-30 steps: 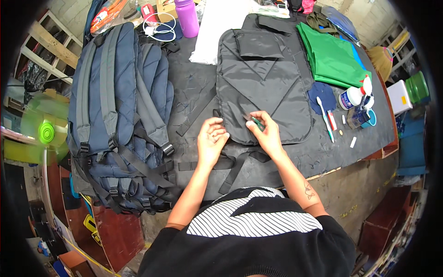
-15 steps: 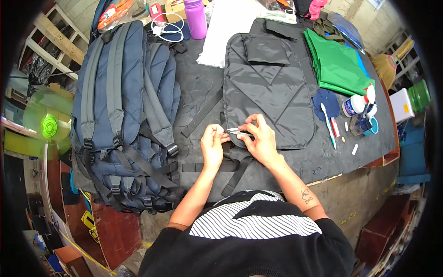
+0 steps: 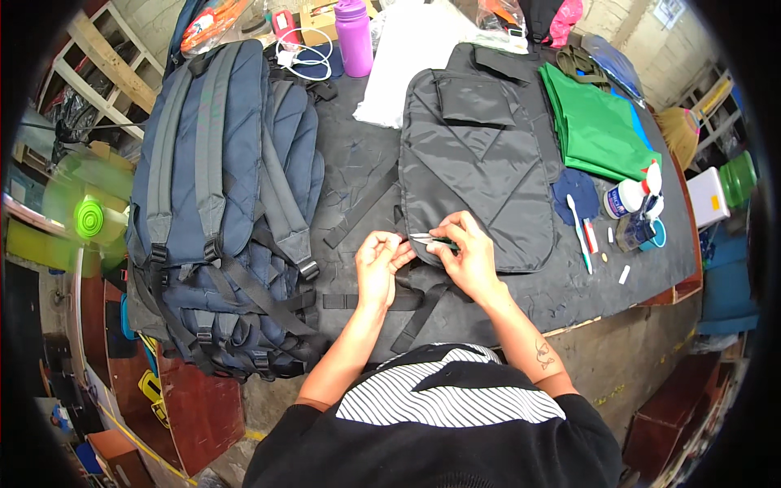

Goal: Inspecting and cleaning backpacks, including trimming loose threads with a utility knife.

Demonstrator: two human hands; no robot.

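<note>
A black quilted backpack (image 3: 472, 187) lies flat on the dark table in front of me. At its lower left corner, my left hand (image 3: 378, 264) has thumb and fingers pinched together; what is between them is too small to make out. My right hand (image 3: 470, 252) rests over the same corner, closed around small thread snips (image 3: 421, 238). The snips' silvery blades point left toward my left fingertips, and most of the handle is hidden in my palm. Black webbing straps (image 3: 419, 313) trail from the backpack below my hands.
Stacked navy backpacks (image 3: 183, 154) fill the table's left side. A purple bottle (image 3: 353, 41) and white sheet (image 3: 407, 61) stand and lie at the back. Rightward are folded green fabric (image 3: 598, 122), a toothbrush (image 3: 579, 232), a white bottle (image 3: 623, 198) and a turquoise cup (image 3: 656, 233).
The whole view has shifted slightly. Both hands stay at the backpack's lower left corner, with only small finger movements; the snips remain in my right hand.
</note>
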